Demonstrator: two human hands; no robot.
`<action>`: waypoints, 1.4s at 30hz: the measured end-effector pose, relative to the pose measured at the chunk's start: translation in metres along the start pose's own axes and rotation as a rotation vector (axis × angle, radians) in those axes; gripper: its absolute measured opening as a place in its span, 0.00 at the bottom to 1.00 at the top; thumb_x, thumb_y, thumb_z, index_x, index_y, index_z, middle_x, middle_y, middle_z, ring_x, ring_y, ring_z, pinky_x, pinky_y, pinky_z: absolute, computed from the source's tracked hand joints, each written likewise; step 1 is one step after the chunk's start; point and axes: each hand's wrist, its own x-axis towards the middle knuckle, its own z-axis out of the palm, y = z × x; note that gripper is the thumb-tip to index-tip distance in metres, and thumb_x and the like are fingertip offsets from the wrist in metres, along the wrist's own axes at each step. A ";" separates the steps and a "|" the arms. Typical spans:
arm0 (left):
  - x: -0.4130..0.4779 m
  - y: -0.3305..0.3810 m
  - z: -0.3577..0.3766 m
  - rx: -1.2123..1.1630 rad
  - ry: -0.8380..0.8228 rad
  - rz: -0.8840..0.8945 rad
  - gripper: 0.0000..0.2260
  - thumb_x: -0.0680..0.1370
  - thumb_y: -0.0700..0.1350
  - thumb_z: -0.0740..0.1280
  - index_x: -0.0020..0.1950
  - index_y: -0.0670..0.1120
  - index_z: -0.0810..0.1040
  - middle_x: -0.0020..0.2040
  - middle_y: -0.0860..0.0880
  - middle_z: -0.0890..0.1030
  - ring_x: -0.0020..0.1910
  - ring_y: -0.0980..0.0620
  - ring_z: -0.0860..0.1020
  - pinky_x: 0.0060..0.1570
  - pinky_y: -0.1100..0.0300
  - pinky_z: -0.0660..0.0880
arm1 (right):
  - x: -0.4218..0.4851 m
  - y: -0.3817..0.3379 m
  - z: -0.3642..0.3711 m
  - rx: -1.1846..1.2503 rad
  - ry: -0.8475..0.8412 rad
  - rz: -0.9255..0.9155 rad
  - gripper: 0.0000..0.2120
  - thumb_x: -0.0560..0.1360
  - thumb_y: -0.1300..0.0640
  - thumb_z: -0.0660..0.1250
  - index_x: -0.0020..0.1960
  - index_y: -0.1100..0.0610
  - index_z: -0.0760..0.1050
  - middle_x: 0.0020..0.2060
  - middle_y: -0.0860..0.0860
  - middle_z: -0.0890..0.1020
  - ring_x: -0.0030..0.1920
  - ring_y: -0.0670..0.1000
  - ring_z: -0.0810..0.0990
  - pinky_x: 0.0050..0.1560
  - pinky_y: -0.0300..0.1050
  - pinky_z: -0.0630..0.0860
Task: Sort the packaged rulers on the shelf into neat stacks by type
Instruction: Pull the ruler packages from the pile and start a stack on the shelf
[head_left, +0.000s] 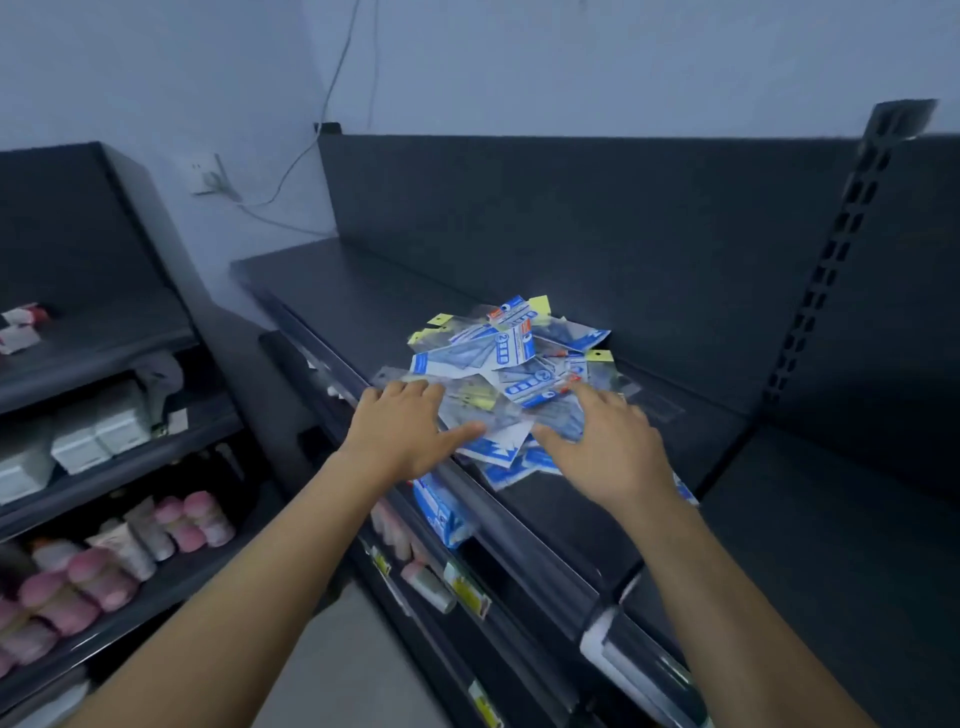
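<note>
My left hand (400, 421) and my right hand (602, 441) rest palm-down on the near side of the jumbled heap of clear-plastic ruler packets with blue-and-white printed cards (519, 358). The fingers of both are straight and spread, pressing lightly, and neither hand grips anything. The heap sits on the dark grey flat metal shelf (363, 291), close to its front lip and well apart from its left end. The packets lie crossed over one another at all angles. Some carry small yellow hang tabs (540, 304) and others seem to show only the blue card, so I take it there are at least two types, though the print is too blurred for me to read. I see no tidy stack anywhere, so I judge the sorting is only at its opening step: steadying and fanning out the heap. One blue-and-white packet (441, 512) appears to droop over the front lip just beneath my left wrist, and it will need drawing back first. Next I should pinch out packets of one type and lay them squared on the bare shelf to the left. I should go gently, as the slick plastic will likely slide.
</note>
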 end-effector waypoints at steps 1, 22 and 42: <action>0.013 -0.006 0.005 0.000 -0.009 0.023 0.33 0.78 0.68 0.51 0.77 0.48 0.60 0.77 0.49 0.62 0.74 0.46 0.61 0.71 0.47 0.58 | 0.012 -0.004 0.006 -0.008 -0.006 -0.003 0.33 0.76 0.38 0.59 0.75 0.50 0.57 0.72 0.52 0.65 0.70 0.57 0.64 0.66 0.53 0.64; 0.214 -0.115 0.045 -0.505 -0.377 0.791 0.08 0.75 0.54 0.70 0.43 0.54 0.72 0.43 0.56 0.75 0.41 0.57 0.73 0.43 0.62 0.70 | 0.123 -0.106 0.081 -0.042 0.215 0.338 0.21 0.74 0.41 0.65 0.61 0.53 0.73 0.58 0.52 0.76 0.58 0.55 0.74 0.57 0.50 0.71; 0.334 -0.137 0.002 -0.810 -0.194 0.771 0.06 0.77 0.40 0.69 0.48 0.52 0.79 0.43 0.54 0.81 0.40 0.61 0.78 0.46 0.63 0.73 | 0.180 -0.112 0.095 -0.296 0.178 0.777 0.41 0.63 0.25 0.63 0.59 0.58 0.69 0.54 0.54 0.77 0.57 0.56 0.75 0.44 0.47 0.69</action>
